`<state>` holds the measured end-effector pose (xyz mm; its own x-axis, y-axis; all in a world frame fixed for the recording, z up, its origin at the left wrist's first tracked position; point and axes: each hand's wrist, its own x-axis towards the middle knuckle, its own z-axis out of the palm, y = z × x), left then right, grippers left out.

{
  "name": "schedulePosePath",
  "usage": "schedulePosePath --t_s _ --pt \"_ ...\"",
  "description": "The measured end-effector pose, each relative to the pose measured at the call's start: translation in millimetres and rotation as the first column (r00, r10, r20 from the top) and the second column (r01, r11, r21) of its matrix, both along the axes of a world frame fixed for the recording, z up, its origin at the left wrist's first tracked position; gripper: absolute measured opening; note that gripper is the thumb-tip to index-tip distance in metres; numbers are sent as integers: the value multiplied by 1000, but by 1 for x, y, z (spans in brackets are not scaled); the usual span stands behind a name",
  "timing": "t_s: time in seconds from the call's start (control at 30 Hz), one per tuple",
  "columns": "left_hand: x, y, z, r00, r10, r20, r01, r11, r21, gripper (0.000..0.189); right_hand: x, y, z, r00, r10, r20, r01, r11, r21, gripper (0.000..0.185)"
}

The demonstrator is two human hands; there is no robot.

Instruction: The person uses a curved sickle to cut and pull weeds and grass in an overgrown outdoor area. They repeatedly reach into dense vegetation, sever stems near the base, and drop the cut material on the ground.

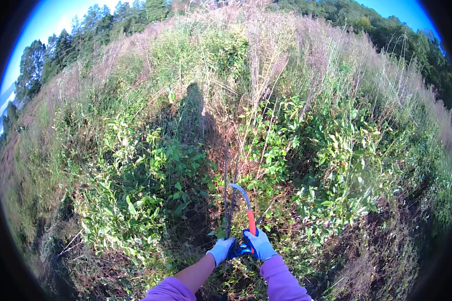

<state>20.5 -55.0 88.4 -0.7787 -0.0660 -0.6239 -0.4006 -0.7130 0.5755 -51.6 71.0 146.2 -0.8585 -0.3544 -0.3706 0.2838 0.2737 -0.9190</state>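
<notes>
My right hand [261, 245], in a white glove with a blue palm, is closed around the red handle [251, 222] of a sickle. Its curved metal blade [245, 193] points up and hooks over to the left, close to some thin dark stems [226, 203]. Those tall stems rise from my left hand [223, 250], gloved the same way and closed around their lower part. Both hands are near each other, low in the view. The lower ends of the stems are hidden.
Leafy green shrubs stand to the left [124, 203] and right [339, 177]. Tall dry grass [263, 56] covers the rise ahead. Low weeds and dry brush [376, 256] lie about my arms. My shadow [192, 113] falls ahead, and trees [399, 37] line the background.
</notes>
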Motion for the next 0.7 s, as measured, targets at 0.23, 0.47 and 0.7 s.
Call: schedulePosePath --t_s 0.23,0.47,0.7 --pt "9 -5 0 992 -70 106 83 990 -118 28 8 69 33 965 -231 121 259 910 -325 24" --pt "52 -11 46 992 -36 121 60 979 -196 34 38 126 16 862 -426 275 502 796 -339 21" --pt "128 -71 111 997 21 69 4 941 -338 44 62 161 -6 816 -482 320 571 762 -307 22"
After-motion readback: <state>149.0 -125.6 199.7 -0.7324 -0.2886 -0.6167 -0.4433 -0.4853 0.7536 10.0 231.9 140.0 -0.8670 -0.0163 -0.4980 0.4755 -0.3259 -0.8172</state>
